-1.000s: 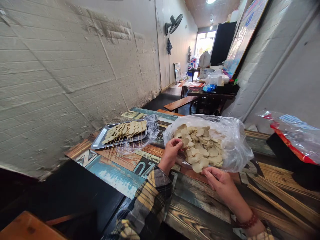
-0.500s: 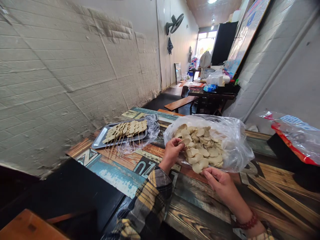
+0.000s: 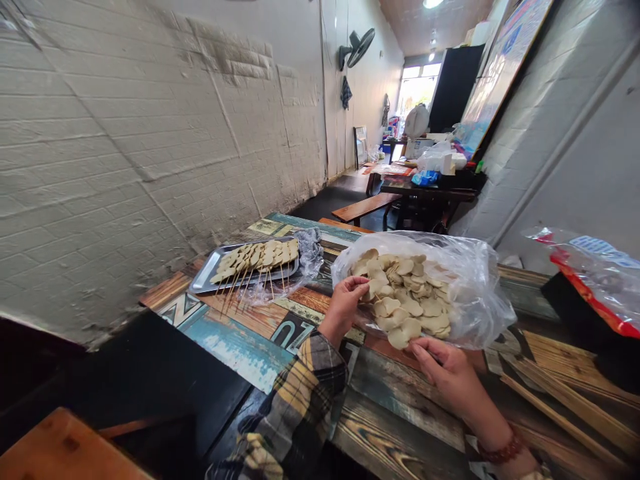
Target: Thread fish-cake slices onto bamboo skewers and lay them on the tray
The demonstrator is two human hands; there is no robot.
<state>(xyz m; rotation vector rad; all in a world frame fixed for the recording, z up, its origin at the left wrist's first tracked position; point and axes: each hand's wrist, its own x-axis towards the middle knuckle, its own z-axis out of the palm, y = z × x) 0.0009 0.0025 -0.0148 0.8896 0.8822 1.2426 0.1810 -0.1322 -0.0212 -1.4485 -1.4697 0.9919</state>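
My left hand (image 3: 344, 308) is pinched closed at the left edge of a heap of thin, pale beige slices (image 3: 423, 303). A slice at its fingertips is partly hidden among the others. The heap lies on an opened clear plastic bag (image 3: 475, 287). At the heap's near edge, my right hand (image 3: 443, 363) is closed at the end of a short row of overlapping slices (image 3: 404, 332). These look threaded on a skewer, whose stick is mostly hidden by slices and fingers. Finished skewers (image 3: 260, 259) of similar slices lie on a metal tray (image 3: 204, 277) to the left.
Loose bamboo sticks (image 3: 565, 407) lie at the right of the patterned wooden table (image 3: 225, 343). Crumpled plastic (image 3: 310, 250) sits beside the tray. A black container with red-edged packaging (image 3: 590, 293) stands far right. Beyond are a bench (image 3: 367, 207) and a cluttered second table (image 3: 430, 190).
My left hand's fingertips have brought a slice, held visibly raised before, in against the heap. My right hand stays nearly in place. The whole view has shifted slightly.
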